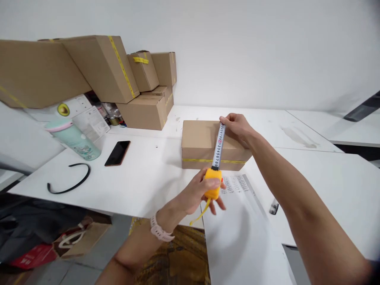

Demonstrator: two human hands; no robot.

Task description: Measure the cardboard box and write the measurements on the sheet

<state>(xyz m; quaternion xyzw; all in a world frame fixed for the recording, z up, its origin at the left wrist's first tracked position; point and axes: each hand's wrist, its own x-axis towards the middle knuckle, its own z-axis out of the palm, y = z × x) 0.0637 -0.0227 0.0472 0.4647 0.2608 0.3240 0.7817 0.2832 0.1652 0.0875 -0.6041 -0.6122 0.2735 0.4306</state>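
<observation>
My left hand (197, 194) grips a yellow tape measure (212, 185) in front of a cardboard box (197, 136). The blade (219, 145) is drawn out and slants across the box's top, hanging past its front edge. At the back edge of the box, my right hand (236, 123) pinches the blade's far end between thumb and finger. A yellow strap dangles from the tape's case. Yellow tape runs along the box's front side. Below the box lies a white sheet (234, 229) with printed columns near its top, partly behind my left hand.
Several cardboard boxes (142, 113) are stacked at the back left. A mint-green tumbler (75, 138), a phone (118, 153) and a black curved band (80, 183) lie on the left of the white table. A small dark and clear object (273, 206) sits right of the sheet.
</observation>
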